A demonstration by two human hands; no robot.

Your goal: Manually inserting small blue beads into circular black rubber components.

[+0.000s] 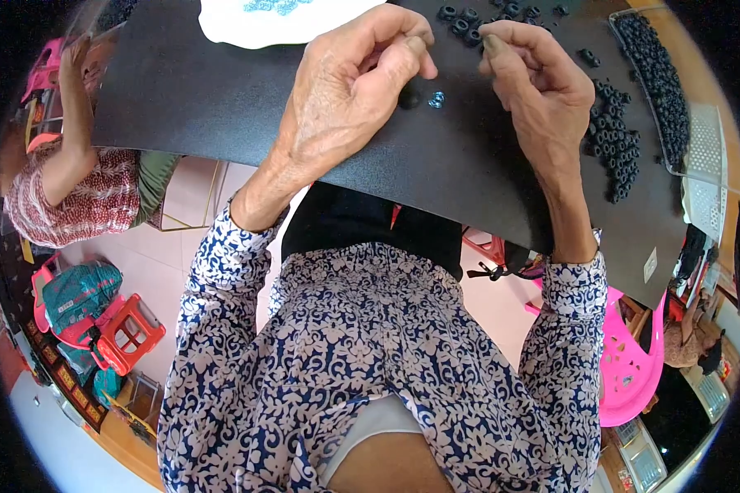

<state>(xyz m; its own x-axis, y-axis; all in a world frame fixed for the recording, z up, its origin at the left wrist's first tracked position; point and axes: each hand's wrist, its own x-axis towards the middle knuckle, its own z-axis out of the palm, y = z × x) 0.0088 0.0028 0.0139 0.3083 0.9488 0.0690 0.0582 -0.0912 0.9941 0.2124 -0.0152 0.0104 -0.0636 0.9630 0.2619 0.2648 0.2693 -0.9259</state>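
My left hand [349,90] is curled over the black mat [222,107], its thumb and fingers pinching a small black rubber ring [409,98]. A small shiny bluish metal ring [437,99] lies on the mat just right of it. My right hand [538,90] hovers close by on the right with fingertips drawn together; nothing shows between them. Several loose black rings [467,18] lie just beyond both hands.
A heap of black rings [615,144] lies to the right, beside a clear tray [662,82] full of them and a white perforated basket [704,164]. A white sheet [255,25] lies at the far edge. Another person [74,189] sits left. A red stool [127,333] and a pink chair [629,361] stand below.
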